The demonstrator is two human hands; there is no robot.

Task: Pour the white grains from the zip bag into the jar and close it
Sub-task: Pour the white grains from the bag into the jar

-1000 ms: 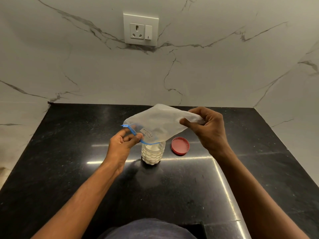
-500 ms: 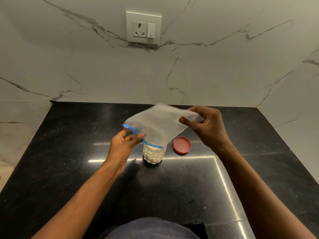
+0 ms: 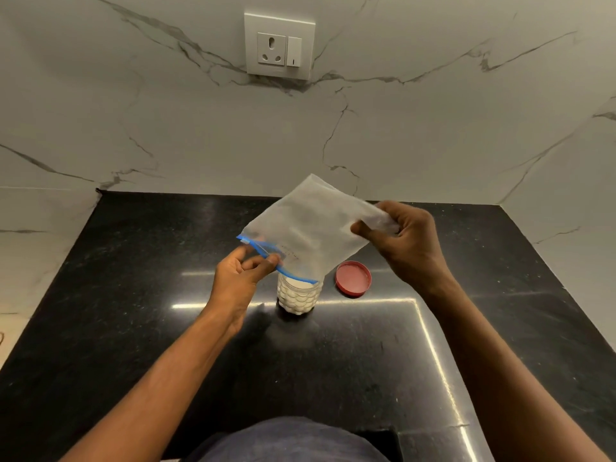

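Head view: zip bag pinched between both hands' fingers above jar.

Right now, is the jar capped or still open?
Open. The red lid lies on the counter to the right of the jar, whose mouth sits under the zip bag.
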